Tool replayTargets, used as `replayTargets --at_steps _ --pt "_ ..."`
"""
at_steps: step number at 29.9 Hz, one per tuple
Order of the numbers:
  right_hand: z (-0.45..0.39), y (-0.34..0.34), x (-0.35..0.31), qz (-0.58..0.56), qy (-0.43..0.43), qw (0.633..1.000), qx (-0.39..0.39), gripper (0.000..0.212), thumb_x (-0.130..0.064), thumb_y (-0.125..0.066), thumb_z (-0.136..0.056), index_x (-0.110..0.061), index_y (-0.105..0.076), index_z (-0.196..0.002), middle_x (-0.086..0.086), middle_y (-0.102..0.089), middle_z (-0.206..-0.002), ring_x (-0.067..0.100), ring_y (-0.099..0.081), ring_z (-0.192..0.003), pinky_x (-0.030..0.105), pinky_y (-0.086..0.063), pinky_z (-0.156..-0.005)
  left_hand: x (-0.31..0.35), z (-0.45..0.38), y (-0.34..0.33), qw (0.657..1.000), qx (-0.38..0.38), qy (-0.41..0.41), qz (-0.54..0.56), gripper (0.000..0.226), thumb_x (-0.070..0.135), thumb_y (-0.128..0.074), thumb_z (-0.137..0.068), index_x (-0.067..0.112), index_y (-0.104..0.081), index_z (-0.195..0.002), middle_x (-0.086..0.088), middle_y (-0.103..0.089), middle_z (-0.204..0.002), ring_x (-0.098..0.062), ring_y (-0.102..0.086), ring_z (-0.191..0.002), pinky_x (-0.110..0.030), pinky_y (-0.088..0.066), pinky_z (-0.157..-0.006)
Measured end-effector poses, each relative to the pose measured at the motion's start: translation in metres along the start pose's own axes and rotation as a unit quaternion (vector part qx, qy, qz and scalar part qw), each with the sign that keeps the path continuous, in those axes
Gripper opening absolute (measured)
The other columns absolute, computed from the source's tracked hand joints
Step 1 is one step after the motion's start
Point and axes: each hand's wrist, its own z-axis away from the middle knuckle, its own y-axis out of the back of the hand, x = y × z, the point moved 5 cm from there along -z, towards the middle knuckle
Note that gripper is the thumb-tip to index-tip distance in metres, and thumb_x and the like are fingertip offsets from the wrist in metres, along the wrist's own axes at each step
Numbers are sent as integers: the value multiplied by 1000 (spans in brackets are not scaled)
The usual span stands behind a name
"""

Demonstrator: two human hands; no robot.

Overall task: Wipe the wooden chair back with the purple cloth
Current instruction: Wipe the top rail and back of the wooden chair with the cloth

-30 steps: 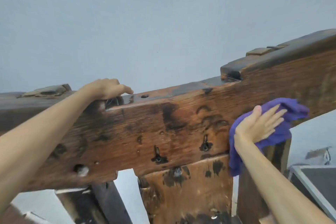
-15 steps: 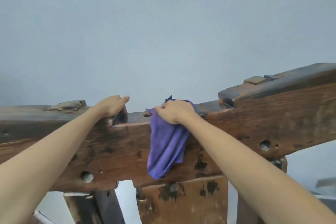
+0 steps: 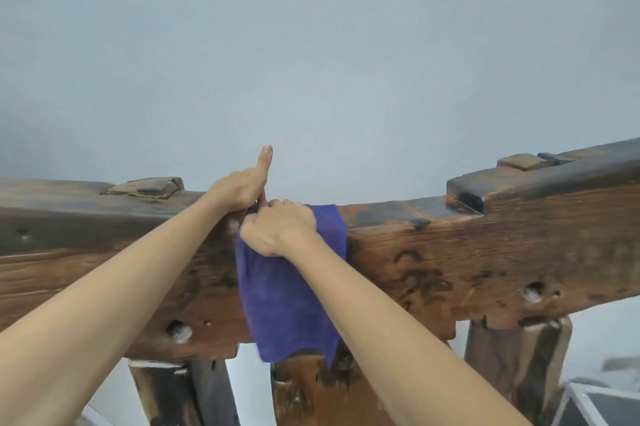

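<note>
The purple cloth is draped over the top edge of the wooden chair back, near the middle of the rail, with most of it hanging down the near face almost to the rail's lower edge. The right hand is closed over the cloth at the top edge, knuckles up, pinning it to the wood. The left hand sits on the top edge just beside it, touching or nearly touching the right, curled over the rail with one digit sticking straight up; whether it also pinches a corner of the cloth I cannot tell. The main risk, as I judge it, is the loose hanging part: a sideways wipe with only the top bunched in the fist would drag the flap rather than press it, leaving the stained near face barely cleaned, or the cloth could catch on the rough holes and notches and slip free.
</note>
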Motion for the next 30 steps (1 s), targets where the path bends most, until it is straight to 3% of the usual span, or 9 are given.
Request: replayTargets --at_steps 4,7,12,17,19,22,24,27,30 --pt "6 3 8 9 54 998 44 61 -54 -21 -101 -26 -46 -150 4 -55 -147 30 -48 -135 47 -35 -103 -11 -8 0 999 -1 -6 -31 104 77 2 -93 12 -78 -75 -2 -71 -83 -31 -63 -98 -47 -43 -104" --pt "22 12 75 47 -2 997 66 71 -75 -17 -93 -41 -47 -148 -2 -55 -148 26 -48 -137 46 -36 -106 -11 -11 -5 995 -16 -33 -97 91 73 -10 -96 17 -78 -74 -3 -73 -80 -27 -65 -91 -43 -47 -96" --pt "65 63 212 82 -194 971 112 55 -51 -23 -100 -26 -67 -123 4 -64 -137 32 -57 -122 40 -40 -94 0 -7 -12 971 -31 -53 -233 67 58 -29 -101 16 -73 -73 -1 -68 -69 -21 -64 -76 -36 -49 -81" --pt "95 40 198 119 -201 947 220 58 -44 -22 -105 -14 -60 -137 13 -58 -145 31 -49 -136 42 -31 -116 35 16 -39 957 -40 -116 -263 60 57 -21 -105 20 -58 -75 -14 -71 -103 -33 -64 -94 -41 -51 -90" --pt "107 33 194 130 -200 944 229 62 -49 -21 -105 -14 -53 -146 16 -50 -153 32 -42 -144 43 -27 -121 61 23 -65 968 -76 -127 -204 72 65 -13 -102 15 -64 -98 -18 -69 -122 -35 -62 -109 -45 -46 -100" --pt "97 43 201 149 -212 944 203 72 -54 -19 -98 -9 -61 -135 21 -62 -138 36 -55 -128 43 -38 -110 95 23 -94 967 -71 -89 -229 98 83 -8 -89 11 -56 -133 -15 -61 -140 -37 -57 -127 -50 -41 -106" --pt "74 57 208 118 -215 957 156 67 -53 -24 -97 -5 -66 -120 19 -67 -126 37 -61 -117 40 -44 -96 102 23 -102 969 -49 -87 -227 98 85 -5 -87 13 -57 -129 -13 -64 -136 -37 -58 -124 -52 -40 -105" --pt "43 73 211 42 -223 973 42 63 -51 -30 -100 -7 -64 -129 19 -60 -137 37 -56 -125 41 -44 -95 98 22 -94 982 -17 -107 -153 88 76 1 -93 19 -63 -115 -12 -66 -133 -34 -59 -120 -50 -40 -107" --pt "41 72 208 64 -207 975 50 64 -52 -28 -101 -6 -68 -122 19 -64 -130 37 -59 -119 40 -44 -88 96 26 -91 988 -24 -109 -110 79 72 4 -95 25 -59 -86 -13 -69 -121 -33 -61 -111 -48 -42 -105"
